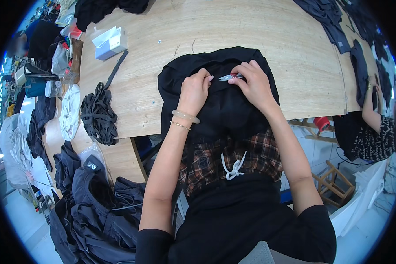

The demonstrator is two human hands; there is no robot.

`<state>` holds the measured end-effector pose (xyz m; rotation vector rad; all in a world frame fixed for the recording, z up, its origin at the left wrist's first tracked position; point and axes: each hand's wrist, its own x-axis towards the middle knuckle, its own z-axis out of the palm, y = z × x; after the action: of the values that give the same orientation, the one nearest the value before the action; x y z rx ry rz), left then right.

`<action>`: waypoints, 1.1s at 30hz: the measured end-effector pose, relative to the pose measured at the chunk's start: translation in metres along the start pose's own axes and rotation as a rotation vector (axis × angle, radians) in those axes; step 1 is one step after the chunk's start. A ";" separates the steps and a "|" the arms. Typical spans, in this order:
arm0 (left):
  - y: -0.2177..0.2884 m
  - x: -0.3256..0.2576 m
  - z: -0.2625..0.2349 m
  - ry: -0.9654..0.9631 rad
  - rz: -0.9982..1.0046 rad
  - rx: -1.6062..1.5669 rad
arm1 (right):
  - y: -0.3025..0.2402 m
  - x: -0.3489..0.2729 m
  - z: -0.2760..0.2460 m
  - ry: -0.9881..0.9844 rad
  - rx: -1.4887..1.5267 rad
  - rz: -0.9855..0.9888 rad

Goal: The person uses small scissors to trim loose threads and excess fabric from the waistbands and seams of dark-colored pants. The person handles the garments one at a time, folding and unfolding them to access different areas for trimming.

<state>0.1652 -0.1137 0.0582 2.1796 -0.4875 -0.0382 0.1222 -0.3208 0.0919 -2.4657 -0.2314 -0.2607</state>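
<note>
A black garment (220,103) is spread over the table's near edge and down onto my lap. On its upper part my left hand (197,88) is closed in a pinch. Whether cloth or a thread is between those fingertips is too small to tell. Just to the right, my right hand (253,83) grips a small pair of thread snips (225,78) with red on the handle. The silver blades point left toward my left fingertips, a short gap apart from them. Both hands rest close to the garment's open upper edge.
On the wooden table (251,26) lie a tissue box (112,46), a heap of dark straps (99,114) and loose threads (177,49). Dark garments (97,207) are piled at the lower left. At right, another person's arm (371,105) reaches over dark cloth, near a wooden stool (336,185).
</note>
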 end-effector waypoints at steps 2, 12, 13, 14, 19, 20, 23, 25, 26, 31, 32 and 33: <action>0.002 0.001 0.000 -0.012 -0.004 0.002 | -0.007 0.003 0.000 -0.001 -0.095 -0.055; 0.001 0.003 0.001 0.016 0.034 0.039 | -0.025 0.012 0.005 0.004 -0.308 -0.188; 0.001 0.003 0.001 0.018 0.035 0.040 | -0.025 0.012 0.005 0.004 -0.311 -0.191; 0.001 0.003 0.001 0.024 0.039 0.040 | -0.026 0.012 0.005 0.004 -0.319 -0.182; 0.001 0.003 0.002 0.037 0.067 0.064 | -0.030 0.013 0.003 0.000 -0.365 -0.163; 0.001 0.003 0.002 0.037 0.064 0.064 | -0.031 0.013 0.003 -0.003 -0.361 -0.176; 0.001 0.003 0.002 0.035 0.059 0.062 | -0.031 0.016 0.005 -0.012 -0.359 -0.201; 0.003 0.003 0.002 0.033 0.053 0.064 | -0.031 0.017 0.004 -0.024 -0.365 -0.204; 0.003 0.003 0.001 0.033 0.054 0.063 | -0.031 0.018 0.004 -0.024 -0.366 -0.199; 0.003 0.003 0.001 0.026 0.042 0.061 | -0.030 0.020 0.004 -0.021 -0.374 -0.204; 0.003 0.003 0.001 0.028 0.047 0.059 | -0.029 0.021 0.004 -0.025 -0.374 -0.208; 0.003 0.003 0.001 0.030 0.052 0.057 | -0.029 0.021 0.004 -0.029 -0.373 -0.212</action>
<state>0.1673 -0.1172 0.0600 2.2193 -0.5333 0.0374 0.1363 -0.2937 0.1109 -2.8169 -0.4965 -0.3886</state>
